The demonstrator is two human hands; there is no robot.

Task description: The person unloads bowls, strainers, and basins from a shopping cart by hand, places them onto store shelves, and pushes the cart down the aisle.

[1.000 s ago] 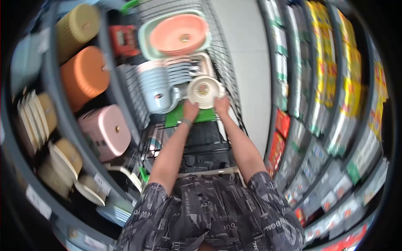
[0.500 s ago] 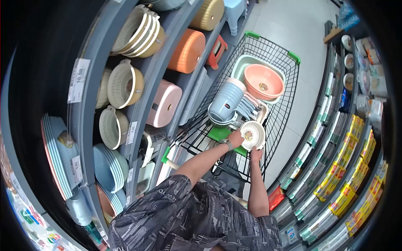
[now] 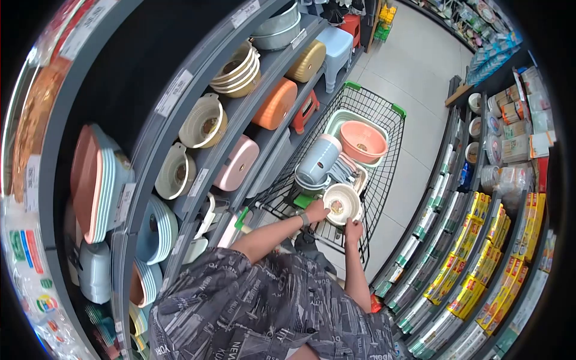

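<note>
A cream plastic colander with a label inside is held over the near end of a wire shopping cart. My left hand, with a watch at its wrist, pinches the colander's left rim. On the near right rim, my right hand grips it with bent fingers. Beyond the colander, a pink round basin sits in a mint rectangular basin inside the cart. Beside them lies a stack of blue-grey plastic containers, next to several grey and pale pieces whose kind I cannot make out.
On the left, a shelf bears colanders, an orange stool and stacked basins. Yellow boxes line the right shelf. A tiled floor runs along the aisle, and a blue stool stands farther back.
The view has tilted up, showing more of the aisle. The colander has come nearer my body and appears larger. Both hands have kept hold of its rim.
</note>
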